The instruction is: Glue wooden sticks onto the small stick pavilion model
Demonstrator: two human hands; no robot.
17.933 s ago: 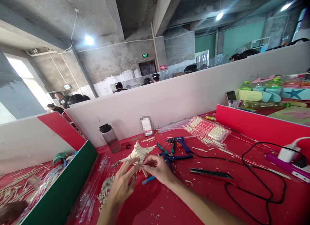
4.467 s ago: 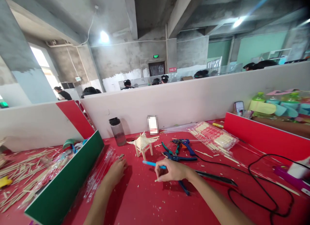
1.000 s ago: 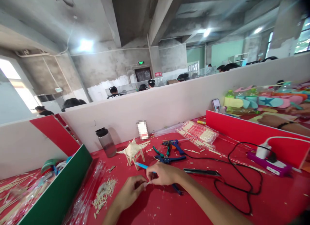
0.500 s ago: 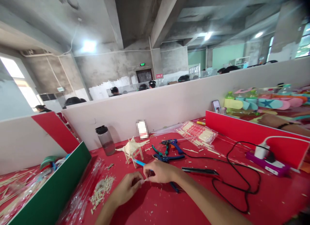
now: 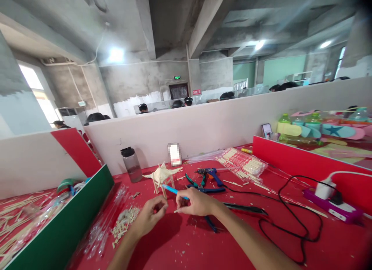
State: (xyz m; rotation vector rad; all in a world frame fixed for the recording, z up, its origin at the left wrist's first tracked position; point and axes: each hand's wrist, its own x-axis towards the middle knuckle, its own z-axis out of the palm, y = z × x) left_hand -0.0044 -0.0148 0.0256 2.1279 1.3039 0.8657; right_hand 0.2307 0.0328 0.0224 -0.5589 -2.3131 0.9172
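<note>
Blue pen [image 5: 173, 190] gripped in the right hand [image 5: 197, 203] low over the red worktop [image 5: 247, 239], left hand [image 5: 151, 217] just beside it, fingers pinched together, whether around anything impossible to tell, stick model [image 5: 162, 175] behind them, pliers [image 5: 200, 184] near the right hand.

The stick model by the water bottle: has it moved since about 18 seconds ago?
Yes. The stick model was then in both hands, well in front of the water bottle; now it stands on the table just right of it.

I see a dark-capped bottle [image 5: 131, 164] on the red bench [image 5: 238, 243], a blue glue gun [image 5: 209, 173], a black cable [image 5: 293, 219] and a power strip [image 5: 334, 208].
</note>
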